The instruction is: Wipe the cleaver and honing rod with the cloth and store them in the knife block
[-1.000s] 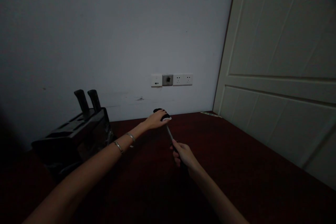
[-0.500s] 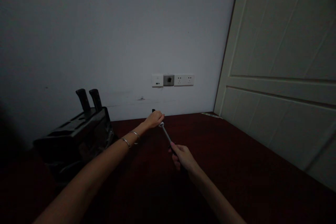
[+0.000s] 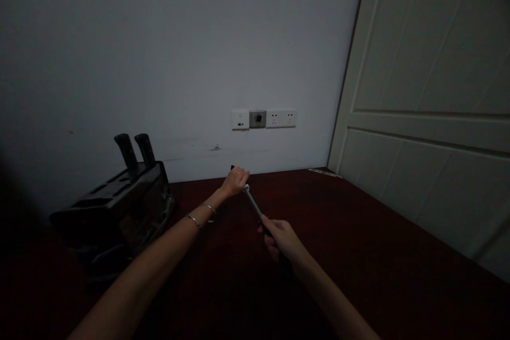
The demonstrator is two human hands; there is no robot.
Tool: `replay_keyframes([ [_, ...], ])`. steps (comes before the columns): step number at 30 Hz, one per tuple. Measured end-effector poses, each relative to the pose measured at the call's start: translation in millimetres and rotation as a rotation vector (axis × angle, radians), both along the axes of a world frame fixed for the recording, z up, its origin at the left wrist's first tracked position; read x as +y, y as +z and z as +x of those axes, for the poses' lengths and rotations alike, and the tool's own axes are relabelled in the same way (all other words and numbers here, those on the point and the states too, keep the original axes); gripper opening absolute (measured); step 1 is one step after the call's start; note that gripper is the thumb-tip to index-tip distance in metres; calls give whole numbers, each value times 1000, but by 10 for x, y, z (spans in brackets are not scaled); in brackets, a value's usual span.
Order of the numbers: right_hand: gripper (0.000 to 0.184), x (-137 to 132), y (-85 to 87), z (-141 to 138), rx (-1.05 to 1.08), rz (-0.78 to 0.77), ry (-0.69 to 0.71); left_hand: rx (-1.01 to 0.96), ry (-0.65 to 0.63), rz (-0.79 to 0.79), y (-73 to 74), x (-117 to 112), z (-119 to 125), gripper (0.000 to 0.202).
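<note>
My left hand [image 3: 236,180] is closed around something mostly hidden by its fingers; a small black end sticks out beyond its far side. My right hand [image 3: 281,239], nearer to me, is closed on the dark handle of a slim grey rod [image 3: 253,202]. The rod slants up and left to a pale end by my left hand. Whether the rod and the black-ended thing are one piece I cannot tell. Both hands are above the dark red tabletop [image 3: 319,223]. To the left stands a black knife block [image 3: 115,199] with two black-handled knives [image 3: 135,151] in it.
Behind the tabletop rises a pale wall with a row of sockets and switches [image 3: 264,119]. A light panelled door [image 3: 418,170] borders the right side. A thin flat strip [image 3: 324,172] lies at the far right corner of the tabletop.
The view has shifted slightly. Both hands keep their grips, and the rod stays at nearly the same slant between them.
</note>
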State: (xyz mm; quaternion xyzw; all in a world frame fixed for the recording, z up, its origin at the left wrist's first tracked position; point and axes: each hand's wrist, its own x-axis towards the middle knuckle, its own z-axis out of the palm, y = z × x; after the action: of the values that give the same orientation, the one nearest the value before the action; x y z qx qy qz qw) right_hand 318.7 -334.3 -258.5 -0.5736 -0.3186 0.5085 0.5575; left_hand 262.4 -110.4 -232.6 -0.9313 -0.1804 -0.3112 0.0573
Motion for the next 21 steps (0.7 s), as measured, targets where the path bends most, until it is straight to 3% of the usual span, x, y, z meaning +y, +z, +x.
replay_keyframes([
  [14, 40, -10, 0, 1, -25, 12, 25, -22, -17, 21, -8, -95, -59, 39],
  [21, 42, -3, -1, 58, 44, -1, -7, 20, -85, 28, -132, -366, 90, 43],
])
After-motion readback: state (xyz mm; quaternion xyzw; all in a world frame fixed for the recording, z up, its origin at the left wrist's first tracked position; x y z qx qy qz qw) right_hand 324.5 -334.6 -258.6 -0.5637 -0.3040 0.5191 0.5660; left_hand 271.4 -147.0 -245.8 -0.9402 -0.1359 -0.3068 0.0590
